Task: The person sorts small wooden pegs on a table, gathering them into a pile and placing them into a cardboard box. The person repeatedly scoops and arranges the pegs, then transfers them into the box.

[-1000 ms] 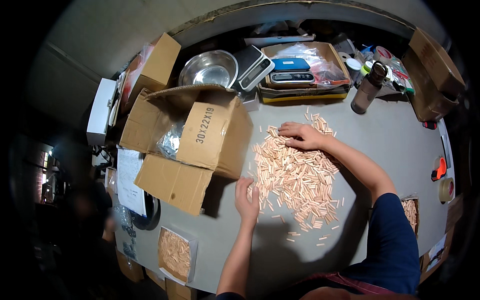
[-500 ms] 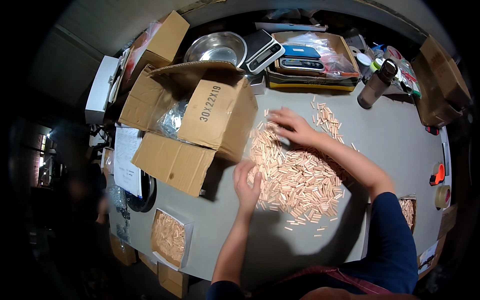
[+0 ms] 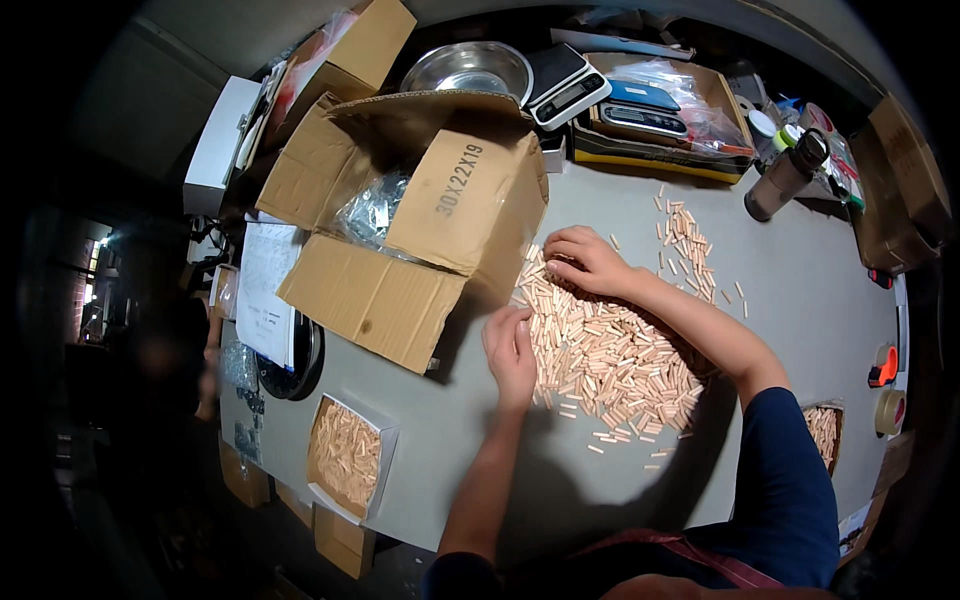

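A broad pile of short wooden pegs [image 3: 625,365] is spread over the grey table. My right hand [image 3: 585,262] rests on the pile's far left part, fingers bent over the pegs and thumb a little apart. At the left edge of the pile, my left hand [image 3: 510,350] is cupped against the pegs with its fingers curved and thumb apart. Neither hand visibly lifts a peg, though the undersides of the fingers are hidden. A thinner scatter of pegs [image 3: 688,245] lies beyond my right forearm.
Close to the left stands an open cardboard box [image 3: 490,200] with clear plastic inside. A white box of pegs [image 3: 345,455] is near left, another peg box [image 3: 822,435] far right. Behind are a metal bowl [image 3: 468,72], a scale [image 3: 568,98] and a bottle [image 3: 787,180].
The whole view has shifted, with the scene now farther right. My right hand has drawn in toward the pile, and the loose pegs near its fingertips now sit closer to the heap.
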Tool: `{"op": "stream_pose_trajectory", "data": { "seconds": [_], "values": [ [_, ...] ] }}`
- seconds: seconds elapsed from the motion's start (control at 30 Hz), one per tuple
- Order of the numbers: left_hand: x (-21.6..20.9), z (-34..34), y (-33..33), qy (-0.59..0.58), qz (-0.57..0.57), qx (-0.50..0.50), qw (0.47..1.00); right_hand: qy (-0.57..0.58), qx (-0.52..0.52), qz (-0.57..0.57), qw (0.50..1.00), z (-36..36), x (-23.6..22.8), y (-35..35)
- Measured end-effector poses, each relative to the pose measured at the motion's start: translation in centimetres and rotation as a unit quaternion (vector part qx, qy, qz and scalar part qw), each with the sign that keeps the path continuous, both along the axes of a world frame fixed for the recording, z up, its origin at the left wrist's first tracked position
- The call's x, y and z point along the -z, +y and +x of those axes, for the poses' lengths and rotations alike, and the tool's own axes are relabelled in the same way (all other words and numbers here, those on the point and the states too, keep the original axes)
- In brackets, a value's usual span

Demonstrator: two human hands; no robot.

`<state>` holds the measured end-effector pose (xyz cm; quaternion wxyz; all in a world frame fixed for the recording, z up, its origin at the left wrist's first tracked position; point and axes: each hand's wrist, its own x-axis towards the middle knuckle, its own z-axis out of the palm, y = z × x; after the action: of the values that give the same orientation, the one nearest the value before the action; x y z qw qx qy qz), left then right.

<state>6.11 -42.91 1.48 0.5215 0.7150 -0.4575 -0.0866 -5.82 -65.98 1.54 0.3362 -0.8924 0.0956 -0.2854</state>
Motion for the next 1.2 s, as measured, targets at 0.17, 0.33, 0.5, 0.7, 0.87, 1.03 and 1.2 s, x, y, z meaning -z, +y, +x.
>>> {"op": "stream_pose_trajectory", "data": {
  "seconds": [0.17,0.33,0.5,0.7,0.87,1.03,1.2],
  "values": [
    [0.3,0.1,-0.2,0.005,0.008,-0.024,1.0,0.043,0.007,-0.081,0.996,2.0,-0.6,-0.2],
    [0.9,0.3,0.0,0.009,0.0,-0.044,0.999,0.104,-0.058,-0.035,0.992,1.7,-1.1,-0.3],
    [1.4,0.3,-0.2,-0.007,0.005,-0.048,0.999,0.026,-0.024,-0.109,0.993,2.5,-0.8,1.8],
    [1.6,0.1,-0.3,-0.044,0.01,-0.061,0.997,0.03,-0.071,-0.148,0.986,1.7,-1.4,2.6],
    [1.5,0.3,0.0,-0.028,0.027,-0.057,0.998,0.033,-0.073,-0.072,0.994,1.8,-2.1,3.5],
    [1.7,0.0,-0.6,-0.049,0.006,-0.098,0.994,0.017,0.035,-0.133,0.99,3.1,-0.4,4.8],
    [2.5,0.5,-0.4,-0.057,-0.011,-0.113,0.992,-0.009,-0.103,-0.144,0.984,2.6,-1.2,6.6]
  ]
}}
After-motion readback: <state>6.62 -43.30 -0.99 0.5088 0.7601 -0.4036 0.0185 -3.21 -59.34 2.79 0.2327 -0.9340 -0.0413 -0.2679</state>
